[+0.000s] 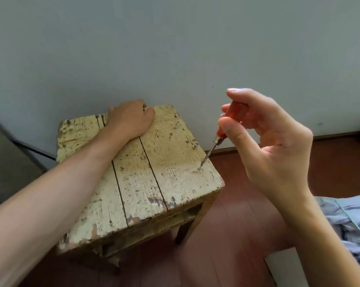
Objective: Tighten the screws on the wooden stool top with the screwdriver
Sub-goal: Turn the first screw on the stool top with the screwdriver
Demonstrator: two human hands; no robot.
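A worn wooden stool [137, 183] with a cream, flaking plank top stands against the wall. My left hand [130, 119] rests on the far edge of the top, its fingers curled over that edge. My right hand [264, 137] pinches the orange handle of a screwdriver [220, 133] between thumb and fingertips. The metal tip sits on a screw [199, 168] near the right edge of the top. Two more screws, one [195, 146] further back and another [176, 125] behind it, stick up out of the same right plank.
A grey-blue wall [175, 48] rises right behind the stool. Reddish-brown wooden floor [226, 224] lies around it. Striped blue fabric [350, 220] lies at the lower right, and a dark grey object [7, 158] stands at the left.
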